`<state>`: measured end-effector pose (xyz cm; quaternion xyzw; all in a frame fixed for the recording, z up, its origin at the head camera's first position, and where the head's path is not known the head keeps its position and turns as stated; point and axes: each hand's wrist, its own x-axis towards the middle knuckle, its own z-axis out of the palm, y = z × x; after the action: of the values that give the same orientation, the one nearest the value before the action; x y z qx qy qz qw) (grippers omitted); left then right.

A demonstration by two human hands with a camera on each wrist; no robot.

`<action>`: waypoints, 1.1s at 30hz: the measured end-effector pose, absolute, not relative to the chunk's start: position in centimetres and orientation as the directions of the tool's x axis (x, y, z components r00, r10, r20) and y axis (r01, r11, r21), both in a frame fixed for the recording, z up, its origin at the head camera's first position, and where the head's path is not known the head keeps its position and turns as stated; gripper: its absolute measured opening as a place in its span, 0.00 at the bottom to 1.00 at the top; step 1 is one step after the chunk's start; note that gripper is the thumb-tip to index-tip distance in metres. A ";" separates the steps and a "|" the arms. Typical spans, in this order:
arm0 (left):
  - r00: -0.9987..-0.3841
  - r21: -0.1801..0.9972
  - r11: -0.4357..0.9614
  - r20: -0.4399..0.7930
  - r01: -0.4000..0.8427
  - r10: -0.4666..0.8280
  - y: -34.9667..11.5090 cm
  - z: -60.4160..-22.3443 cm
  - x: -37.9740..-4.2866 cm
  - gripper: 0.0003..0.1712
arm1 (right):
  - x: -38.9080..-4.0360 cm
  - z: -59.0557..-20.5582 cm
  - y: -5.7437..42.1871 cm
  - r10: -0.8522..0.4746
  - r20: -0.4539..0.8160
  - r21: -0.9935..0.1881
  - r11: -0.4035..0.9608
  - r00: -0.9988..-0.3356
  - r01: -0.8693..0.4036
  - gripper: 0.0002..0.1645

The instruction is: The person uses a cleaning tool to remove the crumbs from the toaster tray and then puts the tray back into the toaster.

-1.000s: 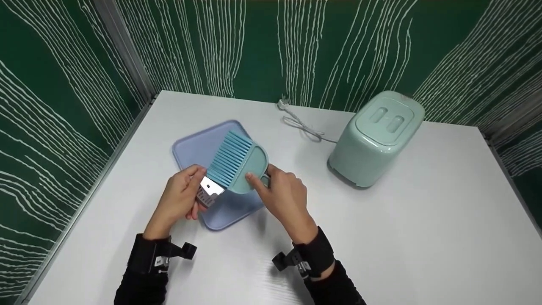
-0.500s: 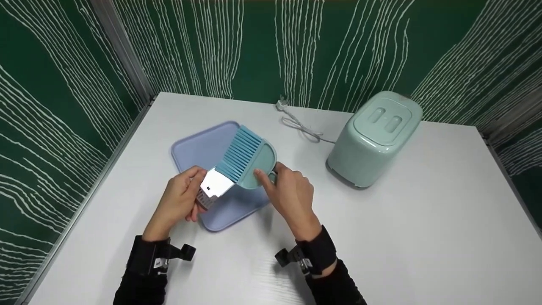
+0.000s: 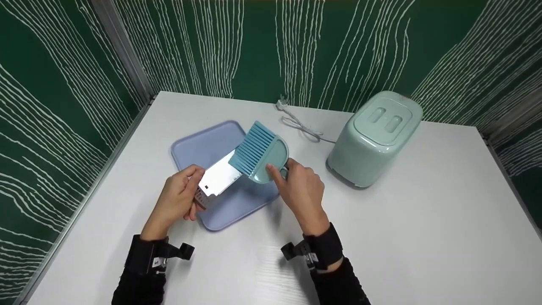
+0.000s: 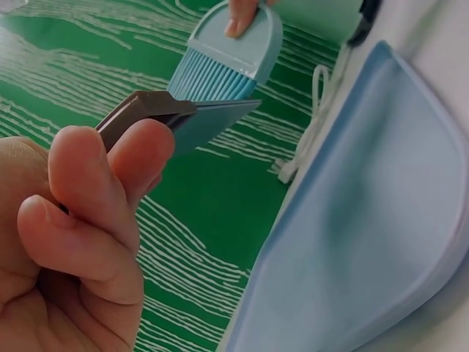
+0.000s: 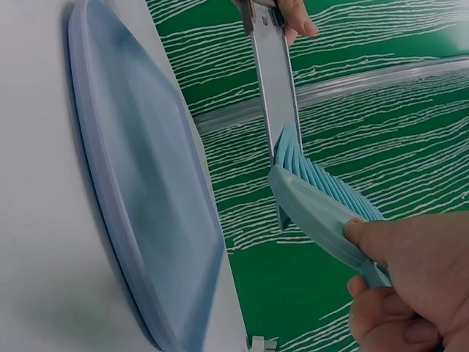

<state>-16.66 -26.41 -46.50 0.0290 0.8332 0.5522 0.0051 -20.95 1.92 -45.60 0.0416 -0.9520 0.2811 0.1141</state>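
Observation:
My left hand [image 3: 177,192] pinches the near end of a flat, shiny metal crumb tray [image 3: 220,171], whose grip end is grey-brown in the left wrist view. The plate is held up above a lavender-blue tray [image 3: 237,214] on the table. A teal cleaning brush [image 3: 273,159] with thick ridged bristles is in my right hand [image 3: 302,192], thumb on its rounded back. In the right wrist view the bristles [image 5: 322,176] lie against the far part of the metal plate [image 5: 278,88].
On the right of the white table [image 3: 402,237] stands a mint-green toaster [image 3: 368,148] with a slotted lid on top. Its grey cord [image 3: 300,125] and plug lie bundled near the back edge. Green walls with white wavy lines enclose the back and sides.
The right hand has drawn the brush along the metal plate, rightward and away from the left hand, uncovering more of its shiny surface. The left hand has stayed nearly still.

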 end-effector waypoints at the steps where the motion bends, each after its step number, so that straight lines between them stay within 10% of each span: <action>1: -0.998 0.919 0.391 0.026 0.044 0.051 -26.5 -46.5 -16.7 0.21 | -21.0 -45.5 2.1 -0.010 0.236 -0.533 0.835 -0.972 -0.138 0.29; 33: -0.999 0.920 0.393 0.027 0.011 -0.035 -27.6 -46.5 -16.7 0.21 | -17.9 -44.3 -1.0 -0.300 0.271 -0.472 0.786 -0.915 -0.398 0.26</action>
<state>-16.71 -27.60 -46.48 -0.0070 0.8342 0.5510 -0.0209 -17.86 -0.98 -44.28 0.1856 -0.9407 0.2689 0.0908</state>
